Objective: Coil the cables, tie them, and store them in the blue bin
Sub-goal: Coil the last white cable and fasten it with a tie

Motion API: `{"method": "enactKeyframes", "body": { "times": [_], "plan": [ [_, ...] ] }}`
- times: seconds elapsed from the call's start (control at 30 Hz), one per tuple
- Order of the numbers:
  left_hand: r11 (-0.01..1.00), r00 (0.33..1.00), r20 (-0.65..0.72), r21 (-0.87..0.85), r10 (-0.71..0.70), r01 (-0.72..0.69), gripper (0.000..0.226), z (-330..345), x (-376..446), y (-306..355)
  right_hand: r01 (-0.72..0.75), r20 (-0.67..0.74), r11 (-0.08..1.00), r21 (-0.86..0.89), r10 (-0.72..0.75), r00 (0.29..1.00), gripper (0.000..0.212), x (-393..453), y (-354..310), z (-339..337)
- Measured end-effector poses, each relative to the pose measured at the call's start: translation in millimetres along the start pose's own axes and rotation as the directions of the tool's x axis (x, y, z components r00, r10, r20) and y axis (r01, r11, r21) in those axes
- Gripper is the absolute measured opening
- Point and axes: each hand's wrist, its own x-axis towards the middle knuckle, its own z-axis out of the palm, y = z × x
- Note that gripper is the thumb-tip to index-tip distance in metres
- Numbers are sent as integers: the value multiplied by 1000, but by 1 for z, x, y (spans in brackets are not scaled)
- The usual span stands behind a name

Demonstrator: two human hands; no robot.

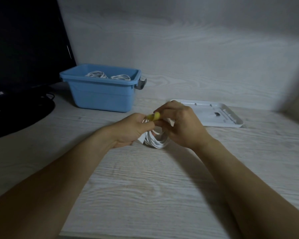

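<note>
Desk of pale wood grain fills the view, running back to a wall of the same finish. A dark monitor stands at the far left, its round base resting on the desk with black leads trailing behind it. Just right of the monitor sits the blue bin, open on top, a grey latch hanging at its right end; two white coils already lie inside, side by side. A white lid lies flat on the desk to the right, well apart from the bin.

Both bare forearms reach in from the bottom corners and meet in the middle of the desk, in front of the bin. Between the hands is a coiled white cable, its loops held upright with their lower edge at or just above the desk; I cannot tell whether it touches. The left hand is curled around the coil's left side, thumb and fingers pressed together at the top. The right hand closes over the right side, its fingertips meeting the left's. Pinched between both sets of fingertips, at the top of the coil, is a small yellow tie; how far it wraps is hidden.
</note>
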Motion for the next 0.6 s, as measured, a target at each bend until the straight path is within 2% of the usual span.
{"method": "enactKeyframes", "body": {
  "times": [0.07,0.17,0.23,0.33,0.4,0.47,0.5,0.53,0.6],
  "plan": [
    [996,998,-49,90,25,-20,18,0,1,1,14,3,1000,-14,-14,1000,14,0,-2,2],
    [992,989,-118,103,88,-76,18,-1,5,0,19,-44,1000,-4,-19,999,13,0,-6,6],
    [987,991,-70,123,116,-107,22,-1,4,1,-15,-106,998,64,22,994,12,-1,-7,8],
    [989,995,7,105,103,-103,29,2,2,2,-143,-148,949,282,190,970,9,-5,-10,10],
    [997,998,37,-43,58,-57,36,3,3,4,-262,-125,867,423,342,931,10,-6,-14,12],
    [970,989,142,-245,36,0,33,3,3,6,-378,-78,757,532,489,869,10,-5,-18,13],
    [960,986,162,-278,35,12,31,2,3,6,-413,-62,707,573,541,839,10,-4,-19,13],
    [961,987,155,-276,31,13,32,2,3,5,-430,-55,671,603,573,818,11,-4,-19,13],
    [984,1000,11,-180,16,-14,43,0,6,-1,-423,-67,656,625,585,808,13,-4,-22,14]
  ]
}}
